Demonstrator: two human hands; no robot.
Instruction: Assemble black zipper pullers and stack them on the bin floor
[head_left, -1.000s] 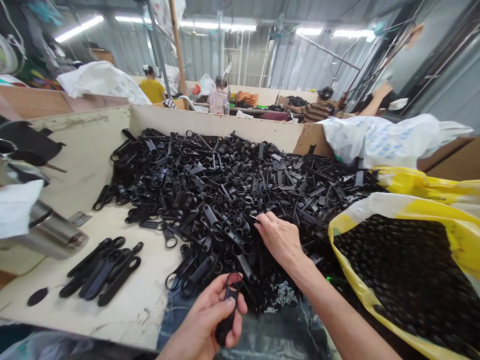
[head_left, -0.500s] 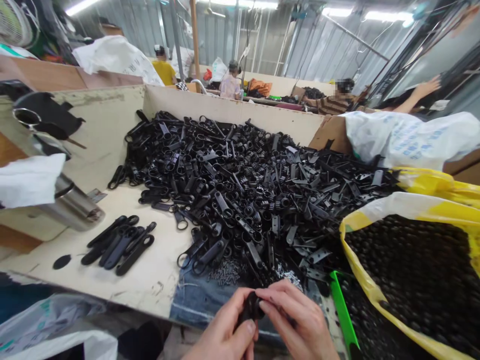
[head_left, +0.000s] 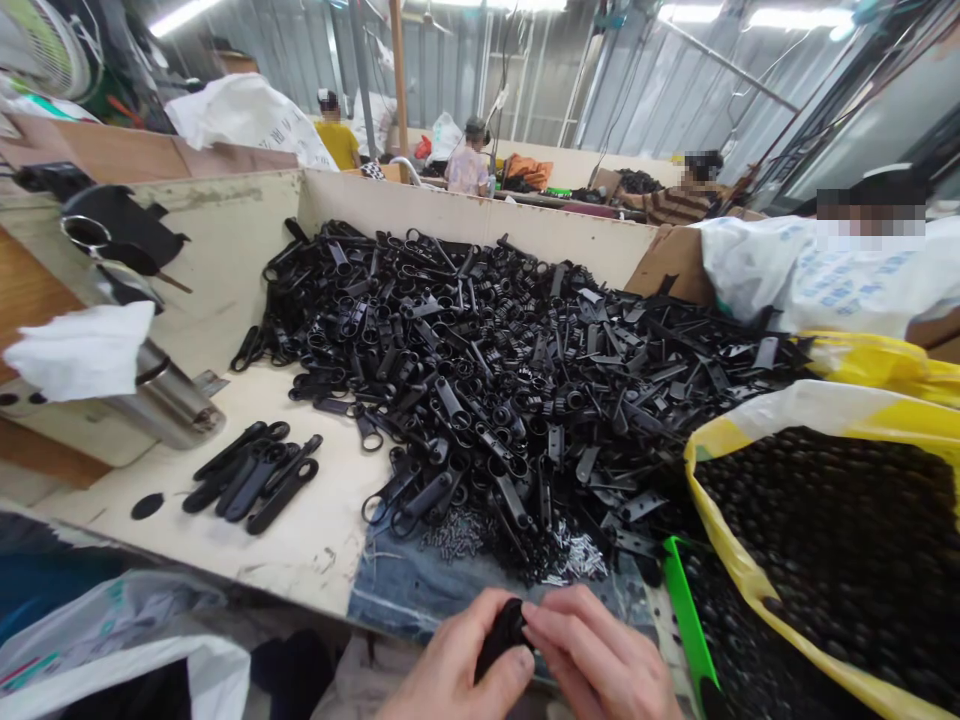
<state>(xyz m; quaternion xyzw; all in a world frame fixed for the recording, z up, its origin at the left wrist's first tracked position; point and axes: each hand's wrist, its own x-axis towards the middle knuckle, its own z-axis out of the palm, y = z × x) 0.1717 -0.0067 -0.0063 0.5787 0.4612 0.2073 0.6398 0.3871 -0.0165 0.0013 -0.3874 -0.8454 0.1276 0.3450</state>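
My left hand [head_left: 450, 665] and my right hand [head_left: 592, 660] meet at the bottom edge of the view, both closed on one small black plastic part [head_left: 501, 632] held between the fingertips. Just beyond them lies a large heap of black plastic parts [head_left: 495, 380] on the pale worktable [head_left: 300, 540]. A scatter of small silver screws [head_left: 517, 545] lies at the heap's near edge, on a piece of denim cloth [head_left: 412, 590].
A neat row of several long black pieces [head_left: 251, 480] lies at the left. A steel flask [head_left: 161, 400] with white cloth [head_left: 79, 350] stands far left. A yellow bag [head_left: 832, 540] of dark parts fills the right, a green strip [head_left: 686, 620] beside it. Other people work in the background.
A second ago my right hand reached into the heap while my left held a black part. Both hands have since come together near my body on the part. The view tilted down slightly.
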